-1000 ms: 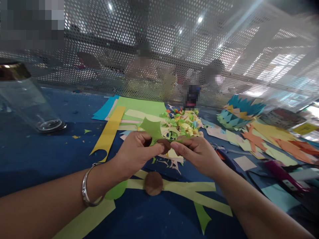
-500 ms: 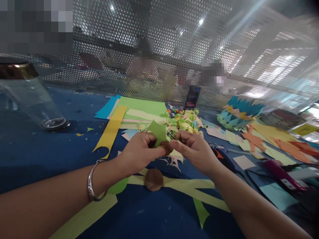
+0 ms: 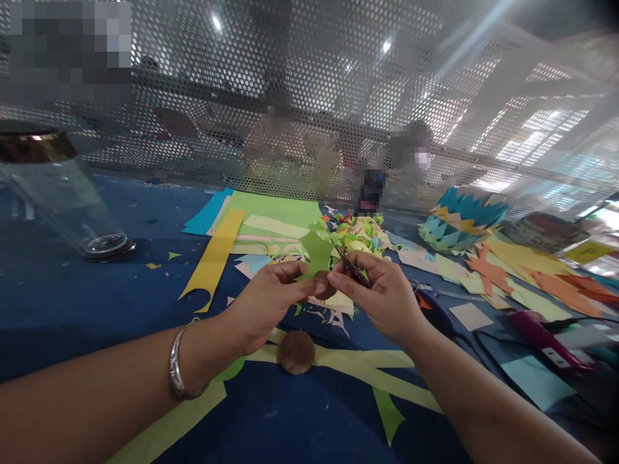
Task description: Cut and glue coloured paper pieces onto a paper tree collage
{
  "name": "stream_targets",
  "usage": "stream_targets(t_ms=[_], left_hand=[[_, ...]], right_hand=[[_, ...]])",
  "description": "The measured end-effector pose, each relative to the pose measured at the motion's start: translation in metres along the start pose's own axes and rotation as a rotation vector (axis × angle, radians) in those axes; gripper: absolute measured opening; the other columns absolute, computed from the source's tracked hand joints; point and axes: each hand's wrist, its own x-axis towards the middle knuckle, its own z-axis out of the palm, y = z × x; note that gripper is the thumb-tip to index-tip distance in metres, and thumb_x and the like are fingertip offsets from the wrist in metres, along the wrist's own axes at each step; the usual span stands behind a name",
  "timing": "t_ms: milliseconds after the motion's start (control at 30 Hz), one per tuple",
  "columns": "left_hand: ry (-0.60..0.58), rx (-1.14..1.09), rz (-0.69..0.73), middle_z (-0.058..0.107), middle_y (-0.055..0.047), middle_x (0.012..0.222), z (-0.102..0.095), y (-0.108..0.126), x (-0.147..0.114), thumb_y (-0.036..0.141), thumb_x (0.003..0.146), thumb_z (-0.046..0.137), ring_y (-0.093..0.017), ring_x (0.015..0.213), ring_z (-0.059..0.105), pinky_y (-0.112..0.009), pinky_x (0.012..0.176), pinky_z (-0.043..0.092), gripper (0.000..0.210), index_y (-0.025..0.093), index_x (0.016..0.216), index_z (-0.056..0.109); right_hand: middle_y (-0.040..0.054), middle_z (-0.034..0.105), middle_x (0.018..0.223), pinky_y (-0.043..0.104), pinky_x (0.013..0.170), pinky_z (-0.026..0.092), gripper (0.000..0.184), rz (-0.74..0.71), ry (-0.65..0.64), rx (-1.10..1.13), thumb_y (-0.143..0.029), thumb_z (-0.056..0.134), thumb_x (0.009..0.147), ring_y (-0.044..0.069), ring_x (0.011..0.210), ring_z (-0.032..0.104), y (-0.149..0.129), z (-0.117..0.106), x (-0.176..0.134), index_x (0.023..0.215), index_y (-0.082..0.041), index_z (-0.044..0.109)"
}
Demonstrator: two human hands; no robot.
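My left hand (image 3: pixel 275 296), with a silver bangle on its wrist, pinches a piece of green paper (image 3: pixel 316 248) together with a small brown disc (image 3: pixel 327 287). The paper stands up from the fingers and has a jagged top edge. My right hand (image 3: pixel 374 290) is closed around small dark scissors (image 3: pixel 355 269), whose thin tips point up and left beside the green paper. Its thumb is close to the disc; whether it touches is unclear. Below the hands, another brown disc (image 3: pixel 296 352) lies on a pale yellow-green paper strip (image 3: pixel 372 374).
Behind the hands lies a heap of coloured paper scraps (image 3: pixel 362 233). A clear jar (image 3: pixel 68 200) stands left, near a yellow strip (image 3: pixel 217 251) and stacked sheets (image 3: pixel 275 209). To the right are a paper crown (image 3: pixel 459 222), a magenta device (image 3: pixel 544 338) and cables. A perforated metal screen (image 3: pixel 309 148) runs behind.
The scissors have come into clearer view in my right hand, beside the paper. The green paper is tilted differently and sits slightly further right. The view has shifted a little.
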Motion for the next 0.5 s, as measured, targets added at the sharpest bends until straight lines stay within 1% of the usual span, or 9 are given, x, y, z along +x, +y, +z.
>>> stream_targets(t_ms=[133,233,300,367,433,500], left_hand=[[0.017,-0.032,0.037,0.076,-0.004,0.088,0.002,-0.003,-0.001,0.036,0.086,0.073,-0.018,0.086,0.072,-0.027,0.074,0.054,0.016,0.021,0.091,0.072],[0.095,0.044,0.164,0.074,-0.002,0.079,-0.002,-0.003,0.001,0.033,0.087,0.072,-0.015,0.077,0.069,-0.024,0.067,0.051,0.013,0.021,0.089,0.072],[0.174,0.109,0.266,0.071,-0.001,0.074,-0.006,-0.003,0.004,0.029,0.086,0.072,-0.013,0.071,0.064,-0.023,0.063,0.048,0.01,0.02,0.082,0.073],[0.246,0.152,0.324,0.068,0.0,0.068,-0.01,-0.003,0.006,0.027,0.085,0.073,-0.012,0.066,0.059,-0.024,0.061,0.046,0.017,0.02,0.07,0.07],[0.301,0.177,0.333,0.066,0.0,0.064,-0.012,-0.003,0.008,0.027,0.083,0.074,-0.012,0.063,0.057,-0.025,0.06,0.045,0.025,0.02,0.061,0.065],[0.331,0.194,0.327,0.064,0.001,0.062,-0.013,-0.003,0.009,0.027,0.082,0.074,-0.012,0.062,0.056,-0.026,0.061,0.045,0.028,0.02,0.058,0.063]], right_hand=[[0.0,0.056,0.074,0.028,0.061,0.038,0.021,-0.022,0.01,0.004,-0.038,0.066,0.091,0.013,0.068,0.049,-0.003,0.001,0.0,0.083,-0.019,0.063],[0.0,0.054,0.074,0.027,0.06,0.038,0.027,-0.026,-0.001,-0.063,-0.043,0.063,0.092,0.013,0.067,0.047,-0.001,-0.001,0.002,0.08,-0.019,0.059],[-0.0018,0.05,0.069,0.027,0.057,0.035,0.032,-0.005,-0.008,-0.208,-0.049,0.062,0.092,0.012,0.061,0.043,0.001,-0.004,0.003,0.079,-0.02,0.055],[-0.003,0.049,0.064,0.028,0.054,0.031,0.033,0.028,-0.018,-0.441,-0.052,0.064,0.09,0.012,0.057,0.041,0.004,-0.006,0.004,0.082,-0.021,0.055],[-0.002,0.054,0.064,0.028,0.054,0.027,0.028,0.061,-0.038,-0.703,-0.049,0.065,0.088,0.014,0.057,0.044,0.005,-0.009,0.003,0.089,-0.021,0.057],[-0.0003,0.059,0.068,0.028,0.055,0.024,0.021,0.079,-0.054,-0.887,-0.04,0.065,0.087,0.016,0.06,0.047,0.005,-0.011,0.002,0.095,-0.023,0.059]])
